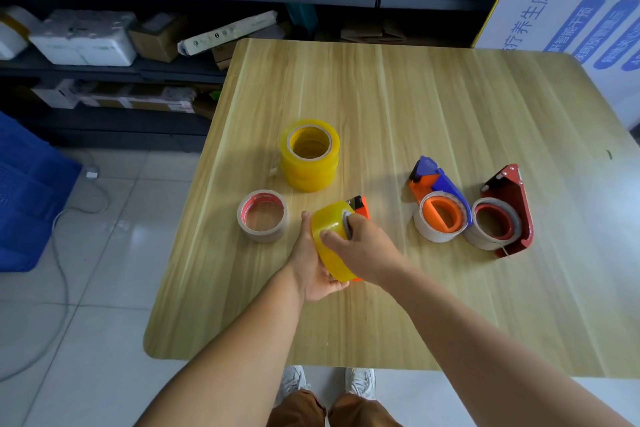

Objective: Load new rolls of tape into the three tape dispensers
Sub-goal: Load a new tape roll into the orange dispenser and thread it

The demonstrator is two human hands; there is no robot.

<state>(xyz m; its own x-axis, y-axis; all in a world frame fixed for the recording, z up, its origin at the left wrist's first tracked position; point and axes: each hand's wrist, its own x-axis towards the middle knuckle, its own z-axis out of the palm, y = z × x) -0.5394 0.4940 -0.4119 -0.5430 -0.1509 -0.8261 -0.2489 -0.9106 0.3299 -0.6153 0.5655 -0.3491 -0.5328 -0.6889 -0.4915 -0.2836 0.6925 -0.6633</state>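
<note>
Near the front of the tabletop [398, 107], a person's left hand [313, 267] cradles an orange dispenser [360, 206] from below while the right hand [360, 246] grips a yellow tape roll [330, 239] against it, thumb on the roll's face, a finger hooked in its core. The roll's axis points up and to the right, toward the dispenser body. Two loaded dispensers, blue [440, 198] and red [505, 215], lie well apart to the right; spare rolls [309, 154] stand ahead-left.

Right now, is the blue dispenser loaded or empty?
Loaded. The blue dispenser lies on its side on the table with a white tape roll seated around its orange hub.
</note>
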